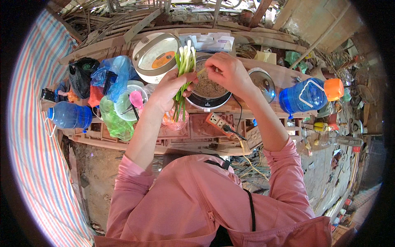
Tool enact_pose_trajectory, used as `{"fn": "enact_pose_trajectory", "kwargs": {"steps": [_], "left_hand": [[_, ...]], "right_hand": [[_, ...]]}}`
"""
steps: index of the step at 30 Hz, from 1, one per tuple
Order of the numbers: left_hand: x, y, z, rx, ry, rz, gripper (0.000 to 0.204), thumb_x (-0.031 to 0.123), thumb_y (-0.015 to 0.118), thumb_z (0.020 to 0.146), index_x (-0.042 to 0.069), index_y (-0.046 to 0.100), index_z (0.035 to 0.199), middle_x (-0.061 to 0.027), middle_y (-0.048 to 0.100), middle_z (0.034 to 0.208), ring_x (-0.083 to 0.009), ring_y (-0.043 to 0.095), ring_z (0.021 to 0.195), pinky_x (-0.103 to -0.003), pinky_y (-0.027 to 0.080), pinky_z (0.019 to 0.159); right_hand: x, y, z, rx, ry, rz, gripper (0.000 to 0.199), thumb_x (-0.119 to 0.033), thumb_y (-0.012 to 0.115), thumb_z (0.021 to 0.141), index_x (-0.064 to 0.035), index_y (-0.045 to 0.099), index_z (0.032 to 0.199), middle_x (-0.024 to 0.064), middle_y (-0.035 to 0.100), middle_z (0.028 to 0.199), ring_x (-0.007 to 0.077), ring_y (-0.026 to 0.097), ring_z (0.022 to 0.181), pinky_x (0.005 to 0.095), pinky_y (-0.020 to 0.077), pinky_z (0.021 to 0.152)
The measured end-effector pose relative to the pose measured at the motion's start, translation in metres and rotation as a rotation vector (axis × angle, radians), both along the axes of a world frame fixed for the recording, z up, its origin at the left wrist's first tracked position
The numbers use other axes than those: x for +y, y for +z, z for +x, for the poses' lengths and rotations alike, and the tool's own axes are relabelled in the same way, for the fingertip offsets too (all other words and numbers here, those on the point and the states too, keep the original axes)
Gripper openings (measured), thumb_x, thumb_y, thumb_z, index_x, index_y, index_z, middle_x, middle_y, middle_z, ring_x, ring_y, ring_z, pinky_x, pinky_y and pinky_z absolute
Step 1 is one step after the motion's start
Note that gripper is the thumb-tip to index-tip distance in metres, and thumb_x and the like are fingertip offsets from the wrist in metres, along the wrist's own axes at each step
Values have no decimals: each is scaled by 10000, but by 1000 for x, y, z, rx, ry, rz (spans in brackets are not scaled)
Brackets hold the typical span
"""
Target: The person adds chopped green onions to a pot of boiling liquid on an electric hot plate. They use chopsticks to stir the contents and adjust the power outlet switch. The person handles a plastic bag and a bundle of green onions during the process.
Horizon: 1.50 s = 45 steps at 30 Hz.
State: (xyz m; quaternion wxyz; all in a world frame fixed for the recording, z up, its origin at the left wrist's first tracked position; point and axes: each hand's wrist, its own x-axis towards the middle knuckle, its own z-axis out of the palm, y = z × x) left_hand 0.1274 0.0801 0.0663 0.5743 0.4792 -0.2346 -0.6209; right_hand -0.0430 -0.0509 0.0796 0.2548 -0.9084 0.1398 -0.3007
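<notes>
My left hand (173, 88) is closed around a bunch of green onions (184, 66), white ends up and green ends hanging below the fist. My right hand (228, 72) pinches a thin strip of one stalk (201, 71) just to the right of the bunch. Both hands hover over a round cooker pot (207, 92) filled with a brownish grainy mass, on a wooden bench (197, 131). Pink sleeves cover my upper arms.
The open cooker lid (158, 55) stands behind the bunch. A glass pot lid (263, 84), blue water jugs (306, 95) (70, 115), plastic bags (115, 78), a pink spoon (136, 99) and a power strip with cord (220, 123) lie around. A striped tarp (37, 136) hangs at left.
</notes>
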Motion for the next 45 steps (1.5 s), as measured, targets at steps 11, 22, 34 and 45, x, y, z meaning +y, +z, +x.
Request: {"fn": "enact_pose_trajectory", "kwargs": {"steps": [11,22,34,45], "left_hand": [[-26,-16,3,18,42,-44,173,88,564,926,-2,562,1074,-70,599,914,-97,504,709,-222,389,533],[-34,-16,8,-79,46,11,217,110,636,899,16,571,1084,-68,609,914,-97,494,674,-229,377,513],[-42,-7,8,-79,43,62,177,130,673,893,26,630,1029,-42,630,877,-98,516,681,-233,382,516],[-50,-15,10,-152,106,24,172,123,661,887,1,583,978,-56,611,861,-97,525,684,-229,391,523]], "right_hand": [[-13,-33,18,-175,-177,227,101,-45,638,799,2,627,887,96,624,734,185,606,654,306,485,630],[-33,-35,5,-101,-163,358,120,-72,614,878,-9,670,964,49,620,759,113,570,674,273,476,636],[-31,-14,8,58,-9,-192,126,-121,635,803,-29,659,885,98,569,877,302,594,903,426,514,744],[-52,-39,12,-112,-212,280,130,-83,644,864,-11,680,966,80,656,856,147,602,711,289,480,669]]}}
